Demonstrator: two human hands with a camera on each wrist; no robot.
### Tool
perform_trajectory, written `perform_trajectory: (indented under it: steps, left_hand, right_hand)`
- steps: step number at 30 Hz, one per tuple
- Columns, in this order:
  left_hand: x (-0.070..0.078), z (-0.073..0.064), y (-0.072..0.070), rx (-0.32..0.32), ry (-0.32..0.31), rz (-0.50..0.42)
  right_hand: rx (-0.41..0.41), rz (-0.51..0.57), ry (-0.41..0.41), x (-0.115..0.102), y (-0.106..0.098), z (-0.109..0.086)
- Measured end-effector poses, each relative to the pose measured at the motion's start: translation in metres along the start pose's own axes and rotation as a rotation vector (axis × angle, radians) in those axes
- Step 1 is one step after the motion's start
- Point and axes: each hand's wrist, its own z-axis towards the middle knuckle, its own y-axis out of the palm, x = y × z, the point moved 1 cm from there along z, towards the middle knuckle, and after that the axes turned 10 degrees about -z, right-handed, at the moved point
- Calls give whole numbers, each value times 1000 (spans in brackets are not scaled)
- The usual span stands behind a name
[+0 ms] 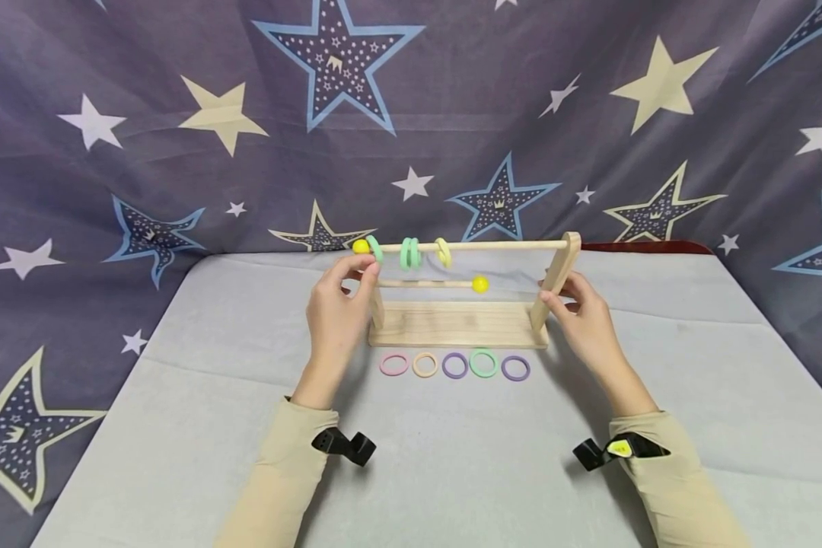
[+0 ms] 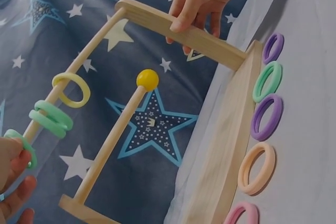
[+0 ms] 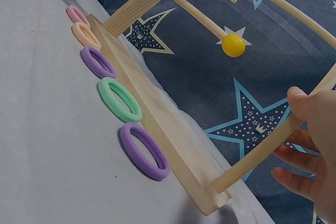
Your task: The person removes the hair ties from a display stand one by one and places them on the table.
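Note:
A wooden rack [image 1: 455,323] stands on the table, with an upper rod [image 1: 500,245] and a shorter lower rod [image 1: 425,284]. At the upper rod's left end, beside its yellow ball [image 1: 361,246], my left hand [image 1: 339,304] pinches a green hair tie [image 2: 22,148] that is around the rod. Further along hang two green hair ties [image 2: 51,119] and a yellow one [image 1: 442,253]. The lower rod ends in a yellow ball [image 3: 233,45] and carries no hair ties. My right hand [image 1: 584,316] holds the right upright [image 1: 558,278] between thumb and fingers.
In front of the base lies a row of hair ties: pink [image 1: 393,364], peach [image 1: 425,364], purple [image 1: 455,365], green [image 1: 483,363] and another purple [image 1: 516,368]. A grey cloth [image 1: 452,472] covers the table. Behind it hangs a star-patterned curtain [image 1: 452,91].

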Motion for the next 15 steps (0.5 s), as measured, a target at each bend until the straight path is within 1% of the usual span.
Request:
perform_trajectory:
  steps: [7, 15]
  left_hand:
    - [-2, 2, -8, 16, -4, -1]
    - [-4, 3, -15, 28, -27, 4]
  right_hand:
    - [0, 3, -5, -4, -1, -1]
    - [9, 2, -16, -5, -2, -2]
